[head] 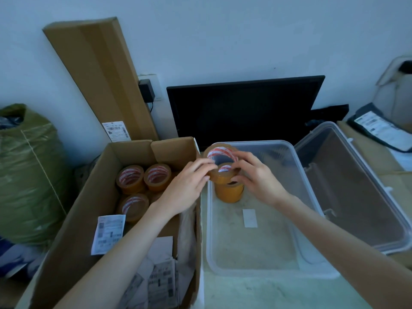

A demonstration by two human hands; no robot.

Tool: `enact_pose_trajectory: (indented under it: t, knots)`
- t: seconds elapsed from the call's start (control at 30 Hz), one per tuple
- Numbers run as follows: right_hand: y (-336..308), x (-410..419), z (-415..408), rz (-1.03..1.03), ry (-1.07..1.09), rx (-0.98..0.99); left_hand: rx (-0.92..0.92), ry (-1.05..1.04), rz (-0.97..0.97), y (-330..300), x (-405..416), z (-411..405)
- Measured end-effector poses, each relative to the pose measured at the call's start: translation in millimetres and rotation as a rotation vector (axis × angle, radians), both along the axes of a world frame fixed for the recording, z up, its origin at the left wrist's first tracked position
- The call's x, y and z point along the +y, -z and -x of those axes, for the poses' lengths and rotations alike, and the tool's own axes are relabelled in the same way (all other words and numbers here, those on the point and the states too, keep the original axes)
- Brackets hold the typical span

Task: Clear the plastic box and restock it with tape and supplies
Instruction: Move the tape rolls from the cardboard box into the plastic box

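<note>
A clear plastic box [252, 264] stands in the middle of the table. In its far left corner stands a stack of brown tape rolls [229, 192], and another roll [219, 151] leans upright against the box's back wall. My left hand [189, 186] and my right hand [256, 175] both grip the top roll [225, 172] of the stack from either side. A white slip [249, 217] lies on the box floor.
An open cardboard box [89, 215] to the left holds several tape rolls [142, 177] and paper labels. The plastic lid [356, 188] leans to the right of the box. A black monitor [243, 108] and a tall carton [100, 79] stand against the wall; a green bag [26, 175] is far left.
</note>
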State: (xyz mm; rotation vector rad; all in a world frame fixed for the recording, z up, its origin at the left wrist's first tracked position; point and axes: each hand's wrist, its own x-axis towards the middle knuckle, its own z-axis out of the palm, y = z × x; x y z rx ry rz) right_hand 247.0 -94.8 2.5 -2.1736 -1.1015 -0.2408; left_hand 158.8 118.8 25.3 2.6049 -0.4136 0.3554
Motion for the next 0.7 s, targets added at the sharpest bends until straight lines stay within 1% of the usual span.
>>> enact_pose_trajectory:
  t: [0.17,0.3,0.43,0.57,0.7]
  knots:
    - [22.8,-5.7,-3.3,0.011,0.192,0.108,0.038,-0.116,0.072,10.4,11.7,-4.2]
    - [41.8,1.9,-8.0,0.113,0.295,0.205,0.069,-0.226,0.117,27.7,31.1,-5.7]
    - [53.7,13.6,-10.5,0.208,0.327,0.253,0.126,-0.309,0.109,41.1,44.3,-4.3]
    - [59.0,17.3,-10.5,0.17,0.351,0.265,0.17,-0.356,0.095,49.0,54.5,0.2]
    - [53.7,13.8,-10.1,0.193,0.329,0.249,0.189,-0.376,0.081,53.7,62.6,2.7]
